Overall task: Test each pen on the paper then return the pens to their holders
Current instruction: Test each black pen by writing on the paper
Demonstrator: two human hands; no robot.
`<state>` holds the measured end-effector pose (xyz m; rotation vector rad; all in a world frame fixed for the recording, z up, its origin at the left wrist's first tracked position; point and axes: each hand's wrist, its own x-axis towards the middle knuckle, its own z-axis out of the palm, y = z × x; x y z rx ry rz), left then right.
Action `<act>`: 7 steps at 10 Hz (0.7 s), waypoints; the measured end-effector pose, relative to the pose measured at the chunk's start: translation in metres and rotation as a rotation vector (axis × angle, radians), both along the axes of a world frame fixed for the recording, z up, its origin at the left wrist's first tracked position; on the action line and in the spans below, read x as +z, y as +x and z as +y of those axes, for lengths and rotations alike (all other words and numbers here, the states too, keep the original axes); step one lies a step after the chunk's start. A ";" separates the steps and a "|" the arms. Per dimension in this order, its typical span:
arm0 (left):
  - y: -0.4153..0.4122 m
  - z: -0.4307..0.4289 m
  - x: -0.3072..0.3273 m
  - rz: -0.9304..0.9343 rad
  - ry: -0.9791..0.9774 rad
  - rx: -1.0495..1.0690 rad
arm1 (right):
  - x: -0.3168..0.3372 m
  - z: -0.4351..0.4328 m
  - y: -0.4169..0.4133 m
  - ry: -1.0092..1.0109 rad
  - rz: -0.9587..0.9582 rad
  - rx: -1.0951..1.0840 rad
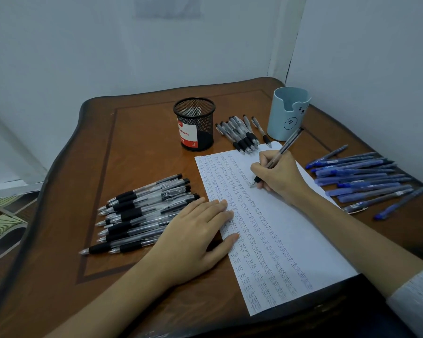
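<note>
Right grip [279,174] curls round a clear black-collared pen [289,142], tip on the white paper sheet [291,240]; left grip [193,237] lies flat, fingers straight, on its edge.

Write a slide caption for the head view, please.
Right hand tests a pen on the paper; left hand rests on it.

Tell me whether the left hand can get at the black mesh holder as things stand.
Probably yes. The left hand lies flat on the paper's edge, holding nothing, and only bare table shows between it and the mesh holder; the black pens lie off to its side.
</note>
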<state>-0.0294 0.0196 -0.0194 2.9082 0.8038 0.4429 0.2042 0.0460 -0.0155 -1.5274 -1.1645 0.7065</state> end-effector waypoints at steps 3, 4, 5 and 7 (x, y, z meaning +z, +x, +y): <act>0.000 0.001 -0.001 0.003 -0.008 -0.002 | 0.000 0.001 0.000 0.001 0.007 -0.018; 0.000 0.000 -0.001 -0.003 -0.005 0.001 | 0.001 0.000 0.000 -0.010 0.008 -0.025; 0.000 0.001 -0.001 0.002 0.002 -0.002 | 0.001 0.000 0.000 0.002 0.010 -0.051; 0.000 0.000 -0.001 -0.004 -0.001 -0.002 | 0.001 -0.001 0.000 0.001 0.036 -0.038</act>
